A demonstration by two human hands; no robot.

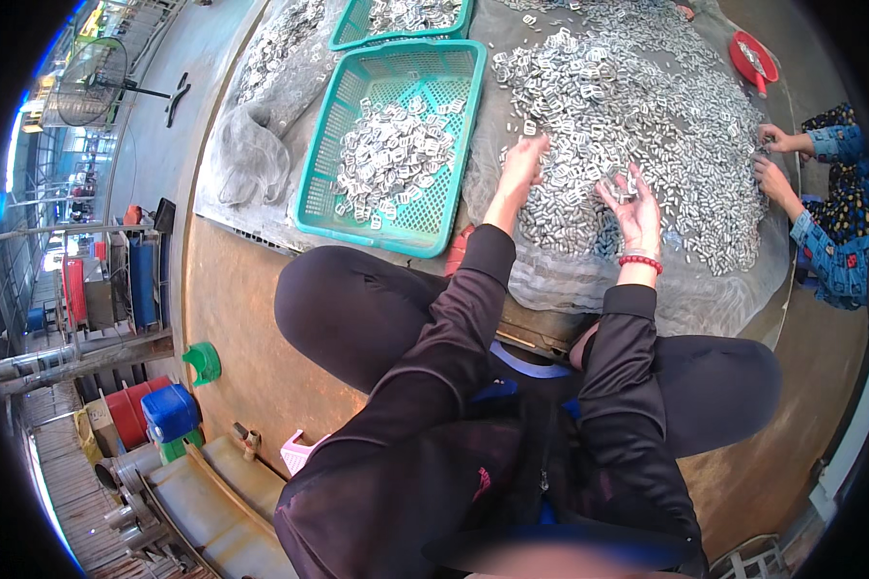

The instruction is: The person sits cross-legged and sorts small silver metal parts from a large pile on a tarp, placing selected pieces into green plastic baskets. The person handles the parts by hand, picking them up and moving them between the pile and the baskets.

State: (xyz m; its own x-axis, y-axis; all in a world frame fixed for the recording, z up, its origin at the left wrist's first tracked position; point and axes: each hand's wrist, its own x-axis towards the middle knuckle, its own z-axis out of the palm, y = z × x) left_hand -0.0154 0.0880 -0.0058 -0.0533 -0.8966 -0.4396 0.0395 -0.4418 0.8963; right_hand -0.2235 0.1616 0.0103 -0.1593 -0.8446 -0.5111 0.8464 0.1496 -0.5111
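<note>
A big heap of small silvery metal clips [637, 116] lies spread on a grey cloth [714, 299] in front of me. My left hand [523, 159] reaches down into the near left edge of the heap, fingers curled on the clips. My right hand [632, 198], a red bead bracelet at the wrist, is held palm up over the heap with several clips lying in it. A teal plastic basket [314, 193] partly filled with the same clips sits to the left of my left hand.
A second teal basket [343, 34] of clips stands behind the first. A co-worker's hands [772, 159] in patterned blue sleeves work at the heap's right edge. A red scoop [753, 58] lies at the far right. My crouched knees are just below the cloth.
</note>
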